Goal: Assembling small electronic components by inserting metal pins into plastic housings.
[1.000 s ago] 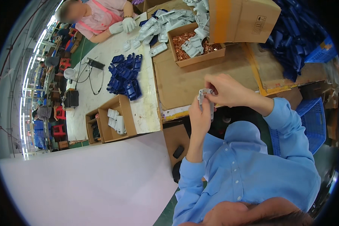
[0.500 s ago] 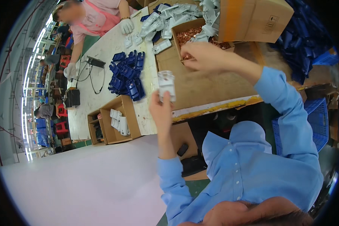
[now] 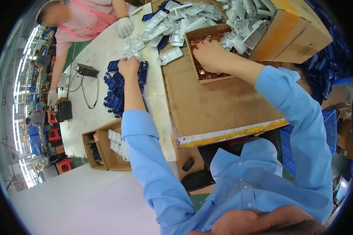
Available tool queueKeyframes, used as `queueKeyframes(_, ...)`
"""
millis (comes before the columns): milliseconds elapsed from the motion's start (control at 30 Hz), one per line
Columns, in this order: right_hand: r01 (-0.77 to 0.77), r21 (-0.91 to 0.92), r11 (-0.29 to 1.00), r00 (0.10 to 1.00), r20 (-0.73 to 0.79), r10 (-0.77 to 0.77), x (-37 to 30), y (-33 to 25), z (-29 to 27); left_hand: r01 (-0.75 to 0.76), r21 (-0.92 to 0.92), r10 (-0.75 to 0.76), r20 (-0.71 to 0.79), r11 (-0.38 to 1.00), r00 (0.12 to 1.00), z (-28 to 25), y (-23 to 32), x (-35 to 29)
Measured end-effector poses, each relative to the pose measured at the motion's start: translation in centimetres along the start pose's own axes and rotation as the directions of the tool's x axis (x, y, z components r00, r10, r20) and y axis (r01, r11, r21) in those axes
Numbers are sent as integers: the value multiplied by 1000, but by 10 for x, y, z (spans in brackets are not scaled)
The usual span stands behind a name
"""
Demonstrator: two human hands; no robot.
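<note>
My left hand (image 3: 129, 67) is stretched far forward, its fingertips closed on a pale grey plastic housing (image 3: 131, 53) beside other such housings on the white tabletop. Below that wrist lies a pile of dark blue plastic housings (image 3: 114, 92), partly covered by my forearm. My right hand (image 3: 211, 56) reaches into an open cardboard box of small copper-coloured metal pieces (image 3: 202, 72). Its fingertips are down among the pieces, so their grip is hidden. One loose grey housing (image 3: 170, 56) rests just left of this box.
A co-worker's gloved hand (image 3: 125, 27) is close beyond my left hand. Grey housings (image 3: 180, 19) are heaped at the back. A large carton (image 3: 292, 33) tilts at right, near blue parts (image 3: 329, 58). A divided cardboard box (image 3: 104, 156) and black device (image 3: 86, 70) stand left.
My left hand has moved forward and left with the housing, to the grey housings near the co-worker. My right hand has sunk deeper into the box of copper-coloured pieces.
</note>
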State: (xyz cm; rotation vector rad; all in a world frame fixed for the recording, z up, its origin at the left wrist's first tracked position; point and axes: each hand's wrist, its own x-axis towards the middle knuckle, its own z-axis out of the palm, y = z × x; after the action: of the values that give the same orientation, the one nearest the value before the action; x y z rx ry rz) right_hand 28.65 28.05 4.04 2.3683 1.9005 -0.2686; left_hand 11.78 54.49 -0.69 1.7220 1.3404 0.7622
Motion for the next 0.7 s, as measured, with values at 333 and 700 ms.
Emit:
queueKeyframes(333,-39,128,991,970,-231,68,26,17,22,-520,403,585,-47,753,810,40,10,-21)
queueKeyframes(700,-81,192,978,942,-306,138,41,16,26,-754,581,610,488,306,624,47,28,-91)
